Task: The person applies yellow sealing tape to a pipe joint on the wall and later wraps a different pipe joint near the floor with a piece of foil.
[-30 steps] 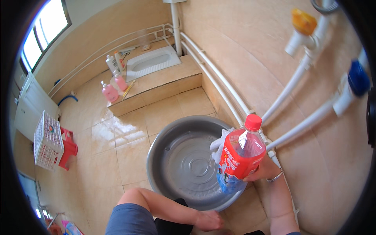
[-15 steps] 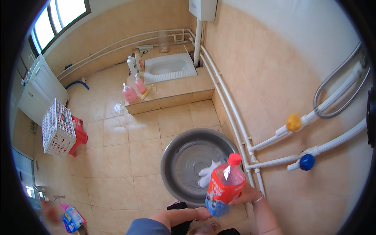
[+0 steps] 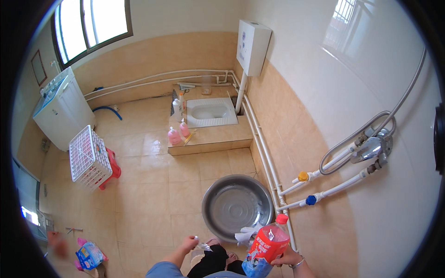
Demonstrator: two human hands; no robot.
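Note:
My right hand [image 3: 288,256] grips a large plastic bottle [image 3: 265,248] with a red cap and a red and blue label. The bottle stands nearly upright in front of me, and its clear shoulder shows above the label. My left hand [image 3: 189,242] is closed on a small, clear, shiny piece [image 3: 203,246] whose kind I cannot make out. Beyond both hands a round grey basin [image 3: 211,197] rests on the floor. White cloth [image 3: 247,234] lies at its near rim, partly hidden by the bottle.
White pipes with a yellow valve [image 3: 303,176] and a blue valve [image 3: 311,200] run along the right wall. A squat toilet [image 3: 212,113] is set in a raised step, with pink pump bottles [image 3: 174,135] at its corner. A white crate [image 3: 88,157] sits on a red stool [image 3: 112,169].
My view has tilted up. My left hand has moved left, away from the bottle, and the clear piece now shows in it. The right hand still holds the bottle, now lower in view.

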